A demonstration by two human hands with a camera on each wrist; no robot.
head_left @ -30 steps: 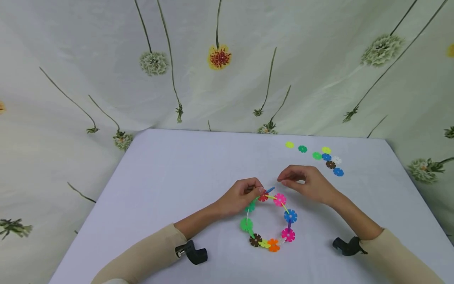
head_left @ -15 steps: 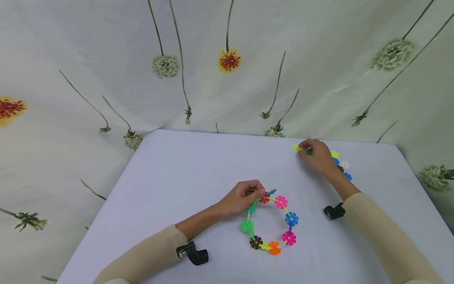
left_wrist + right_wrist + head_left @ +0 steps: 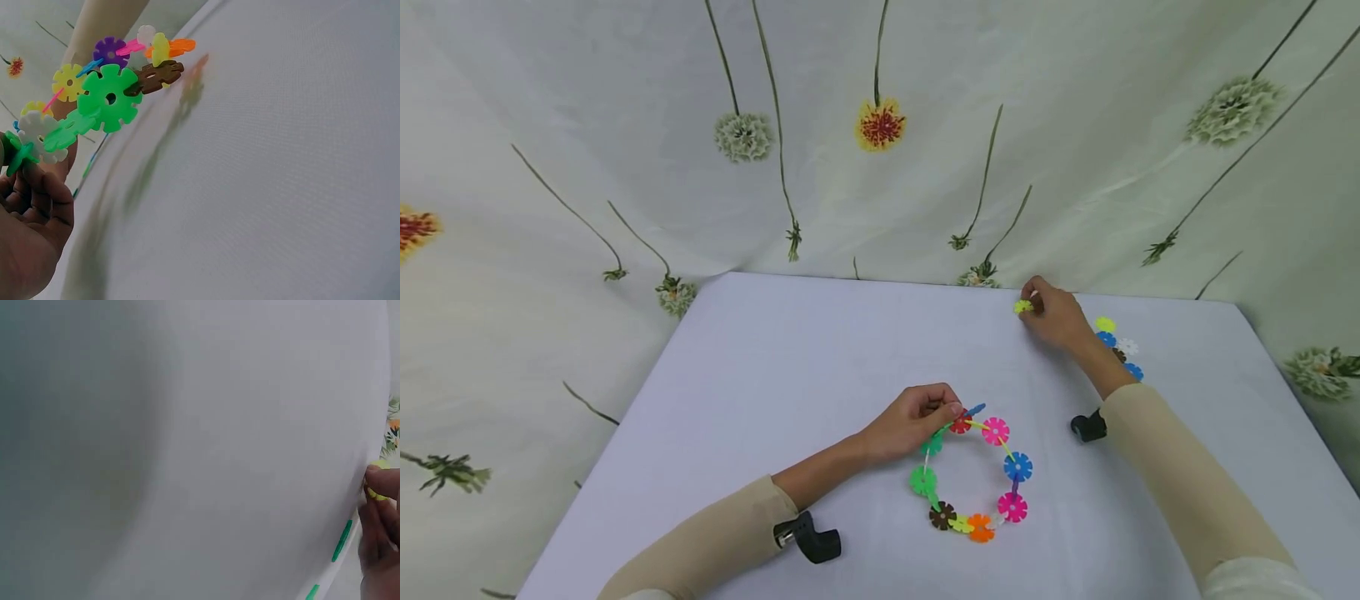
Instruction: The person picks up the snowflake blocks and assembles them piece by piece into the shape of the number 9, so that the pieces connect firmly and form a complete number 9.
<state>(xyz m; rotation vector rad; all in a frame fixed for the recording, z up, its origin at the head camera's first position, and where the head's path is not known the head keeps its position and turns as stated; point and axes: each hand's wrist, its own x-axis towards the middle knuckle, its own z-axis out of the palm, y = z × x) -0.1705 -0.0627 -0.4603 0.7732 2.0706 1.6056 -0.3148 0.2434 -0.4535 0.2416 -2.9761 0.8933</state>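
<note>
Near the middle of the table, my left hand (image 3: 910, 423) pinches a ring of interlocked snowflake discs (image 3: 996, 431) at its upper left. Notched plastic pieces in green, red, pink, blue, brown and orange make up the ring. In the left wrist view the thumb and fingers hold a green snowflake disc (image 3: 22, 155), and the chain rises off the table beyond it. At the table's back edge, my right hand (image 3: 1057, 318) pinches a yellow snowflake disc (image 3: 1023, 307), which also shows between the fingers in the right wrist view.
Loose discs, among them a yellow one (image 3: 1105, 324), a white one (image 3: 1127, 346) and a blue one (image 3: 1133, 372), lie right of the right forearm. Two green discs (image 3: 342, 540) lie close to the right hand. A flower-print cloth (image 3: 820, 192) hangs behind the table.
My right hand has moved from beside the ring to the table's back edge and taken hold of the yellow disc. The left hand keeps its pinch on the ring, almost still.
</note>
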